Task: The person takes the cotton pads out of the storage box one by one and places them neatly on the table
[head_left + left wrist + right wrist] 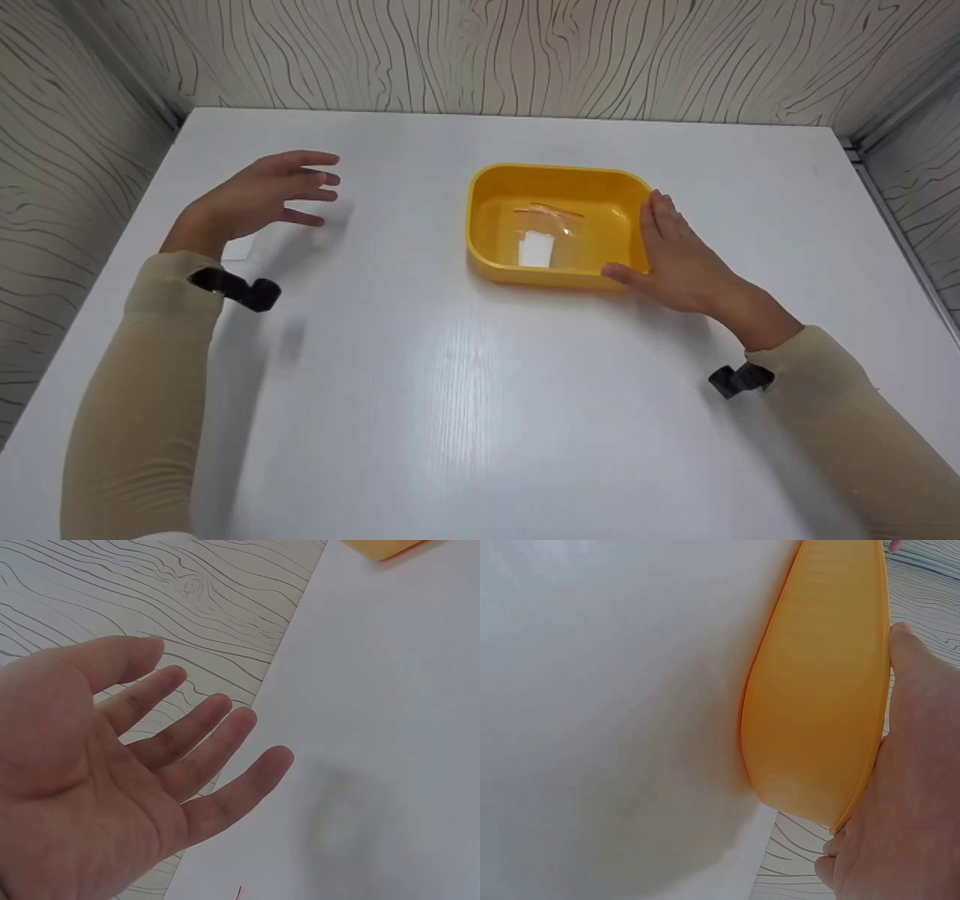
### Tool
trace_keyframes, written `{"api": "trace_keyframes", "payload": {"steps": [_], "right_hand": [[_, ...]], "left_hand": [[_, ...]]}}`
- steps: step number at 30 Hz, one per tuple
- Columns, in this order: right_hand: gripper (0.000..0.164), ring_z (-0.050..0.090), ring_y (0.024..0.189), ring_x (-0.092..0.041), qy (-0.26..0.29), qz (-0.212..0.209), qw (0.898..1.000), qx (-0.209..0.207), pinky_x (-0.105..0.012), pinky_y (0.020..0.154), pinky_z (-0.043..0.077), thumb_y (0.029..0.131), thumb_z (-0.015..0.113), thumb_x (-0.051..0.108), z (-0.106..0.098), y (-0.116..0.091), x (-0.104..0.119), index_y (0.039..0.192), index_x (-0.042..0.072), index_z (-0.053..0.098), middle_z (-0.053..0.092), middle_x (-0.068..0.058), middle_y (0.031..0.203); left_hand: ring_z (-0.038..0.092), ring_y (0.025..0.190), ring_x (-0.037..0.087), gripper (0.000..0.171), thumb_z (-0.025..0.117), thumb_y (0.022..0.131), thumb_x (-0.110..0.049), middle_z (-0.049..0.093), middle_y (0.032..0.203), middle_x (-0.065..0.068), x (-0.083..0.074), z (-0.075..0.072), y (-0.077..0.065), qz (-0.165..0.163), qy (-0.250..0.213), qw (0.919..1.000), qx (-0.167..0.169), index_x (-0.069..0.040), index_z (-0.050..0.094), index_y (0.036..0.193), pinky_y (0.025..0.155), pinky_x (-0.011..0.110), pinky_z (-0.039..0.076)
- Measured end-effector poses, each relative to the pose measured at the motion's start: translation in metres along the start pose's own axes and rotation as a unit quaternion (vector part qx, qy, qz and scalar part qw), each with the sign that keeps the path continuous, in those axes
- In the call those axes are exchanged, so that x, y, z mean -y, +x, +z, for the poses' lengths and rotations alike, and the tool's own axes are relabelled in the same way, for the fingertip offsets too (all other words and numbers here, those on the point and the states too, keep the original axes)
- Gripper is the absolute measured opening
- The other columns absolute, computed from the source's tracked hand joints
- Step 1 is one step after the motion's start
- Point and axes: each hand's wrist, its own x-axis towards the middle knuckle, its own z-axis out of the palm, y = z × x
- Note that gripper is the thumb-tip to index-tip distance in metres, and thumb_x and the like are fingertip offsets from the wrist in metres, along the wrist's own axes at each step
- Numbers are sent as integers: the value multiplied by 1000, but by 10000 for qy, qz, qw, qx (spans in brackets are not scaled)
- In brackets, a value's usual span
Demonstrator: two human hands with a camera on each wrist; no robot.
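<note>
A yellow rectangular box (551, 277) with rounded corners, open at the top, sits on the white table. Inside it lies a clear plastic bag (568, 232) with a red line along its top and a white patch on it. My right hand (686, 266) rests against the box's right end, fingers straight along the rim and thumb over the front edge. In the right wrist view the palm is at the rim of the box (817, 682). Off to the left, my left hand (259, 195) hovers over the table with fingers spread and nothing in them.
A small white piece (238, 248) lies partly hidden under the left wrist. A short red line (240, 892) shows at the bottom of the left wrist view. Wood-patterned panels (465, 60) stand behind the table (450, 390) and at both sides.
</note>
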Motion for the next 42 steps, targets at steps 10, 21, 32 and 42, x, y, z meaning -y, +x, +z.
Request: {"api": "trace_keyframes", "payload": {"steps": [10, 21, 32, 42], "right_hand": [[118, -14, 153, -40, 10, 38, 10000, -1, -57, 123, 5, 94, 44, 75, -1, 0, 1, 156, -9, -12, -20, -25, 165], [116, -17, 153, -39, 16, -29, 10000, -29, -56, 123, 1, 96, 44, 73, 0, -1, 0, 155, -10, -11, -22, -25, 164], [117, -17, 153, -38, -6, -24, 10000, -10, -55, 123, 1, 95, 43, 75, 0, -1, 0, 155, -9, -12, -21, -24, 164], [117, -16, 153, -39, 36, -17, 10000, -14, -56, 123, 1, 95, 44, 75, 0, -1, 0, 155, -9, -13, -21, -24, 164]], "left_hand": [[43, 141, 27, 51, 52, 108, -27, 39, 155, 8, -6, 7, 2, 83, -129, 9998, 89, -17, 37, 156, 104, 47, 50], [44, 140, 28, 51, 54, 107, -26, 40, 153, 11, -10, 12, 5, 280, -304, 9990, 165, -14, 39, 155, 101, 47, 52], [45, 139, 30, 50, 54, 107, -26, 41, 152, 11, -19, 20, 8, 435, -281, 9983, 267, -15, 40, 154, 100, 47, 53], [48, 137, 29, 46, 51, 108, -23, 44, 151, 12, -28, 30, 14, 580, -314, 9973, 320, -15, 42, 153, 99, 46, 53]]}}
